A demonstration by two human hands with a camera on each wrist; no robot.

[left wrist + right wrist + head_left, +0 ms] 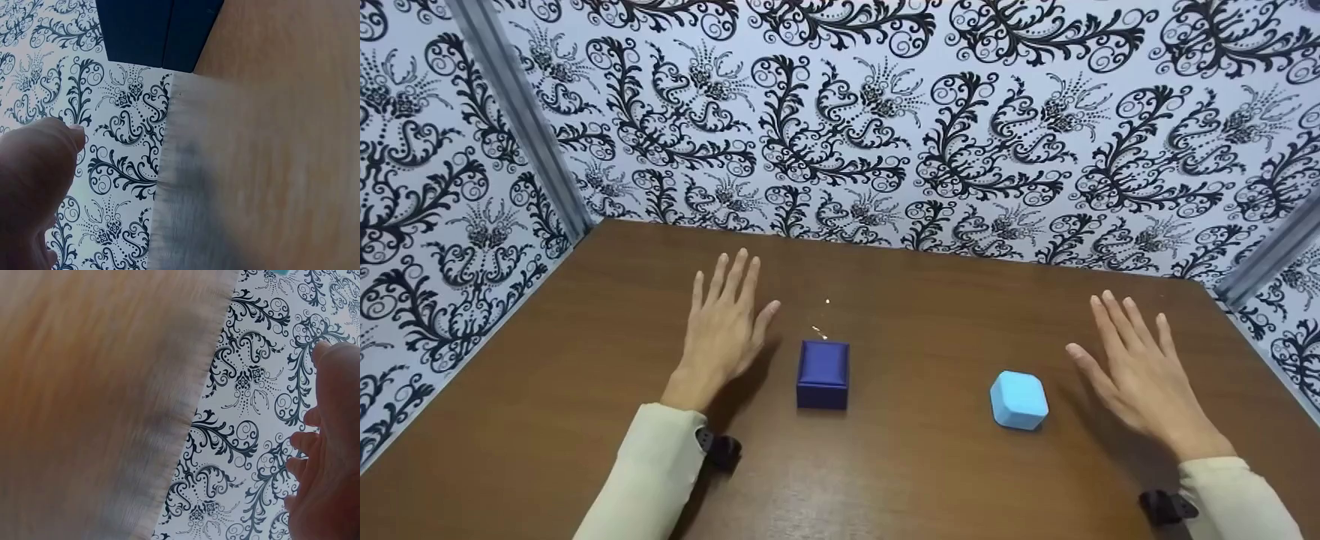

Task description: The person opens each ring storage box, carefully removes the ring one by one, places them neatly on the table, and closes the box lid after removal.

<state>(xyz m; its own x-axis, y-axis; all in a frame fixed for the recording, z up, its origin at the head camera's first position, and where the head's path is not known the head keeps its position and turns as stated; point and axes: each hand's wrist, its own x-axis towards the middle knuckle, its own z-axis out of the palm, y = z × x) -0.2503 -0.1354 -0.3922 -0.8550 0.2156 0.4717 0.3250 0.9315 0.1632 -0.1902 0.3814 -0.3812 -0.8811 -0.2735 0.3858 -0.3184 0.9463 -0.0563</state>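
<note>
My left hand (721, 330) is held over the table, fingers straight and thumb out to the side, with nothing in it. Just right of it sits a closed dark blue jewellery box (823, 365); the left wrist view shows that box (140, 34) at the top, beyond my thumb (39, 152). Behind the box lies a small, thin gold-coloured piece (820, 333), with a tiny shiny bit (827, 301) farther back. My right hand (1144, 379), also straight-fingered and holding nothing, is to the right of a light blue rounded box (1019, 400). A sliver of that box shows in the right wrist view.
The brown wooden table (915, 465) is bounded at the back and sides by panels (855, 127) with a black scroll pattern on white. Grey metal posts (521, 112) stand at the corners. Dark wrist cameras (724, 452) sit on both cream sleeves (649, 465).
</note>
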